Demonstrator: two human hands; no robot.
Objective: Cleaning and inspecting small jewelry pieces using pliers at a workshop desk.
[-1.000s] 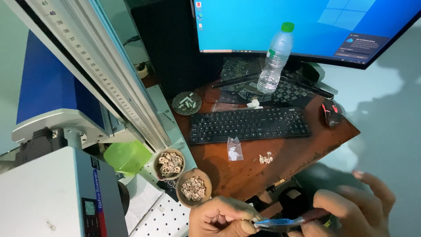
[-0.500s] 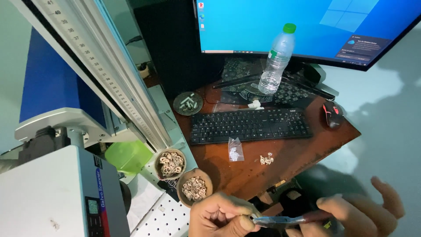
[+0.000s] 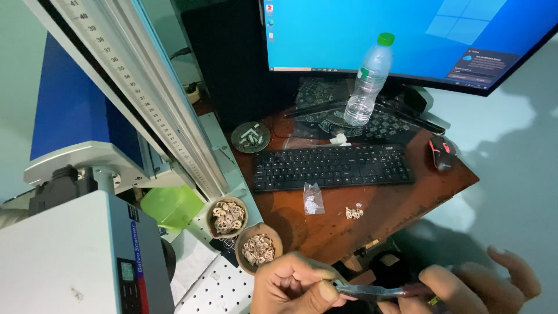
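Note:
My left hand (image 3: pixel 293 286) is at the bottom edge, fingers pinched on the tip of a slim metal tool (image 3: pixel 372 291); whether a small piece sits between the fingertips is hidden. My right hand (image 3: pixel 476 285) grips the tool's dark red handle at the bottom right, with its outer fingers spread. Just left of my left hand stand two small brown bowls (image 3: pixel 258 249) (image 3: pixel 226 216) filled with several pale little rings.
A brown desk (image 3: pixel 401 203) carries a black keyboard (image 3: pixel 331 166), a mouse (image 3: pixel 442 152), a water bottle (image 3: pixel 366 78), a small clear bag (image 3: pixel 312 199), a few loose rings (image 3: pixel 353 212) and an ashtray (image 3: pixel 250 136). A monitor (image 3: pixel 407 35) stands behind. A white machine (image 3: pixel 75 256) with a ruled column (image 3: pixel 133 87) fills the left.
My right hand has slid a little lower and curled its fingers closer around the tool handle. The left hand stays pinched at the tip.

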